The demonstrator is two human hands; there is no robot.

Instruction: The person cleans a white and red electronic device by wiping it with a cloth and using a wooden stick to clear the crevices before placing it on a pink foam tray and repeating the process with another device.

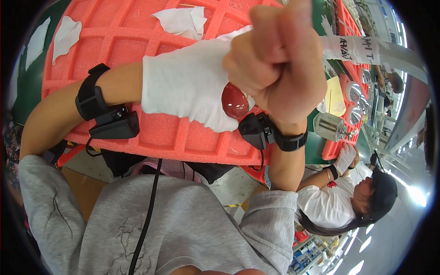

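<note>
My left hand [188, 82] wears a white glove and reaches in from the left above a red compartmented foam tray [160, 133]. Its fingers are closed about a glossy dark red rounded piece [234, 101], which shows only in part. My bare right hand [279, 64] is raised close in front of it, near the camera, and covers part of the glove and the piece. The right fingers are curled tightly together and somewhat blurred; whatever may be in them is hidden.
White cloths [183, 22] lie on the tray. To the right stand a silver metal container [329, 127], a yellow paper [335, 97] and shiny round pieces [354, 91] in another red tray. A wrapped pipe [353, 49] crosses there. A co-worker [334, 199] sits at the right.
</note>
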